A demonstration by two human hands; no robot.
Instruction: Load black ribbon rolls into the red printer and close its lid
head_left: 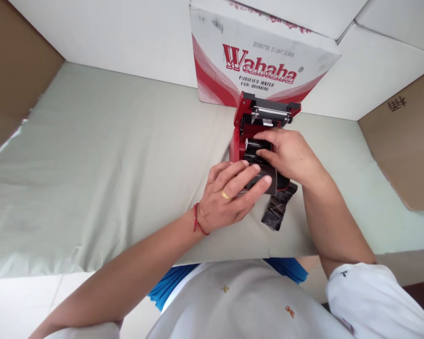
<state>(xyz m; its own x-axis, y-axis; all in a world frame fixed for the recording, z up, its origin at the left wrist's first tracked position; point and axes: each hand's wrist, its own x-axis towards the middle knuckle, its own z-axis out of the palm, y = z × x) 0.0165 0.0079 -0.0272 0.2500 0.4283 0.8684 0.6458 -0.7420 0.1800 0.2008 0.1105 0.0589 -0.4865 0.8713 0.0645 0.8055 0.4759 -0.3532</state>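
A red machine (237, 136) that looks like a small label printer stands on the cloth with its lid raised, showing a dark roller and a metal bar under the lid. Inside lies a shiny black ribbon roll (253, 144). My right hand (293, 153) reaches in from the right, thumb and fingers closed around the roll. My left hand (233, 190), with a gold ring and a red cord, rests across the front, fingers stretched over dark film. A crumpled strip of black ribbon (278, 209) hangs out at the front right onto the cloth.
Directly behind the machine stands a white and red water carton (254, 56). White boxes (127, 37) line the back. Brown cardboard boxes stand at the left (17, 70) and right (406, 141). A pale green cloth (109, 165) covers the table, whose front edge is near my body.
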